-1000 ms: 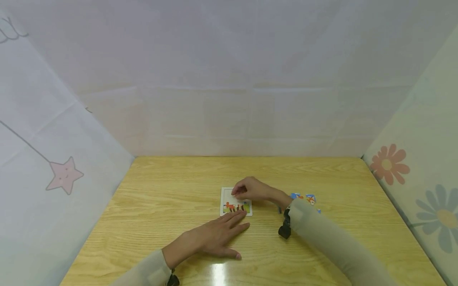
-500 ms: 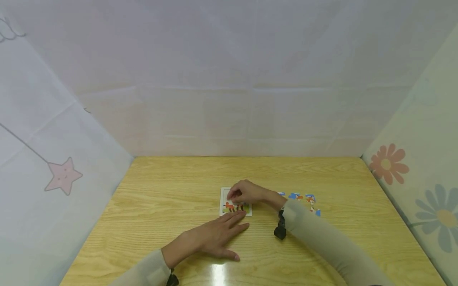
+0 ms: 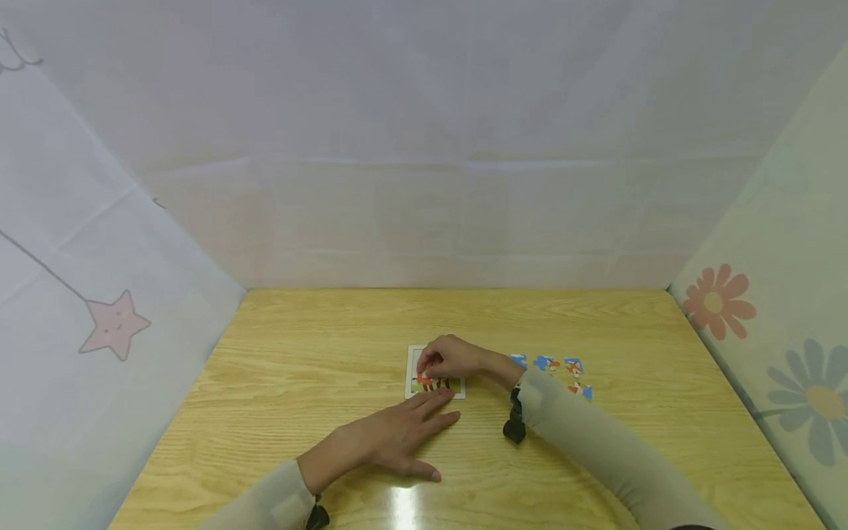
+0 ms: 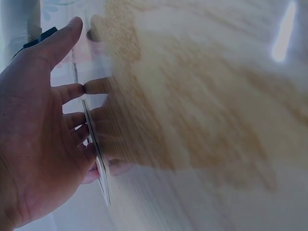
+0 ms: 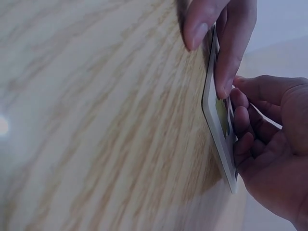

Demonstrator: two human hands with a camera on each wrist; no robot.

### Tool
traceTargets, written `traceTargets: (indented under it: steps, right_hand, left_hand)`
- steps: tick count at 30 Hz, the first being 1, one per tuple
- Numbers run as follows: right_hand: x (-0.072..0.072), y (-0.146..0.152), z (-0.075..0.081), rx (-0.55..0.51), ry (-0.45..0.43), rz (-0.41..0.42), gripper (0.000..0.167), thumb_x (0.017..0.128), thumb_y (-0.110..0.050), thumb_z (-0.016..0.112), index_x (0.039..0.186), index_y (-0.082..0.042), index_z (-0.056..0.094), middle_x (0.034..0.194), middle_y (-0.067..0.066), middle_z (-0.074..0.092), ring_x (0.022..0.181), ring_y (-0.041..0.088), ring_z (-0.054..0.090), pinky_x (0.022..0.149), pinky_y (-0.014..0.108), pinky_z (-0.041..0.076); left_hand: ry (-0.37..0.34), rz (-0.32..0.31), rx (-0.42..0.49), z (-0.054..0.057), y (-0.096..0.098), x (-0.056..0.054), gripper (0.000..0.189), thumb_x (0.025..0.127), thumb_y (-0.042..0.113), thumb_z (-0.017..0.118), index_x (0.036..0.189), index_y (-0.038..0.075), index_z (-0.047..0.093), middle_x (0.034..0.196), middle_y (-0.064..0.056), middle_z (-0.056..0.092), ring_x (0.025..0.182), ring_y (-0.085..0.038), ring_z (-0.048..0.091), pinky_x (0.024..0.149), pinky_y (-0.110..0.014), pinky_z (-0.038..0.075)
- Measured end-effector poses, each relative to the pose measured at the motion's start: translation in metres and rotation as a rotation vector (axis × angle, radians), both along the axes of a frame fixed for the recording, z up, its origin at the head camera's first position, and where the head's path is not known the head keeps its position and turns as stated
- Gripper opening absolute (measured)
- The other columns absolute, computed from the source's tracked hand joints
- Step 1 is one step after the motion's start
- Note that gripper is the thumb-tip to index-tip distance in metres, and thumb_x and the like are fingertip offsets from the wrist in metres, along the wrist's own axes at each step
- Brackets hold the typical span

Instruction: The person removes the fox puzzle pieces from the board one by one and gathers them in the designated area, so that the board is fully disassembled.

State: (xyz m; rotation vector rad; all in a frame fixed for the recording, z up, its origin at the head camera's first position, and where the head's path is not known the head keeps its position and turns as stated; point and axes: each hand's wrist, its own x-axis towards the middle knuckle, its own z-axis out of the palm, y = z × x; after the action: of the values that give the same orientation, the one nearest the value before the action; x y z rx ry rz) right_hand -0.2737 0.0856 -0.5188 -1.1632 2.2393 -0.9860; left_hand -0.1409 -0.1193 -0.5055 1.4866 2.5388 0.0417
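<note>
A square puzzle board (image 3: 409, 390) with a white frame lies on the table, its lower part filled with a green and red picture. My right hand (image 3: 453, 357) reaches over it from the right, thumb and fingers curled together and pinching a small puzzle piece, mostly hidden, low above the board's left part. My left hand (image 3: 400, 438) lies palm down in front, fingers spread, its fingertips (image 5: 225, 89) on the near edge of the frame. In the left wrist view the right wrist's black strap (image 4: 41, 37) shows behind the left thumb.
Several loose puzzle pieces (image 3: 573, 366) in blue, white and orange lie right of the board, partly behind the right sleeve (image 3: 583, 427). Wood-grain table (image 3: 298, 338) surrounds the board. White cloth walls (image 3: 358, 221) stand at the back and sides.
My right hand has shifted left and slightly down across the board, its fingertips now over the left part near the filled picture. The left hand stays in place.
</note>
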Motion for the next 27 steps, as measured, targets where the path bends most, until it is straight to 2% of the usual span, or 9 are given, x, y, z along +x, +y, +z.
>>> traceTargets:
  steps: [9, 14, 20, 27]
  right_hand:
    - [0.0017, -0.0003, 0.0035, -0.025, -0.047, 0.000, 0.011, 0.103, -0.002, 0.066, 0.109, -0.002, 0.076, 0.091, 0.002, 0.073, 0.075, 0.003, 0.061, 0.068, 0.020, 0.052]
    - [0.0013, -0.0008, 0.0026, -0.047, -0.060, -0.002, 0.009, 0.102, -0.004, 0.069, 0.108, -0.001, 0.076, 0.093, 0.002, 0.074, 0.078, 0.003, 0.064, 0.072, 0.020, 0.054]
    - [0.0000, -0.0014, -0.0011, -0.062, -0.120, -0.020, 0.008, 0.101, -0.006, 0.072, 0.107, -0.001, 0.076, 0.092, 0.004, 0.076, 0.081, 0.007, 0.068, 0.074, 0.022, 0.056]
    - [0.0016, -0.0012, 0.0003, -0.070, -0.158, -0.038, 0.006, 0.100, -0.005, 0.073, 0.105, -0.002, 0.076, 0.090, 0.005, 0.075, 0.079, 0.011, 0.068, 0.068, 0.021, 0.054]
  left_hand:
    - [-0.002, 0.009, -0.009, 0.0002, 0.0018, 0.0000, 0.092, 0.099, 0.071, 0.057, 0.167, 0.015, 0.033, 0.176, -0.016, 0.017, 0.162, -0.030, 0.020, 0.126, -0.044, 0.035]
    - [-0.005, 0.012, -0.013, 0.0009, 0.0017, 0.0001, 0.093, 0.099, 0.072, 0.057, 0.167, 0.014, 0.033, 0.176, -0.016, 0.017, 0.162, -0.030, 0.021, 0.125, -0.044, 0.036]
    - [-0.001, 0.004, -0.004, -0.0016, 0.0005, -0.0001, 0.093, 0.099, 0.072, 0.056, 0.167, 0.014, 0.033, 0.176, -0.017, 0.017, 0.162, -0.031, 0.020, 0.125, -0.044, 0.036]
    - [-0.012, 0.001, 0.000, -0.0012, 0.0011, -0.0011, 0.093, 0.099, 0.071, 0.057, 0.167, 0.014, 0.032, 0.176, -0.017, 0.016, 0.163, -0.032, 0.019, 0.125, -0.046, 0.036]
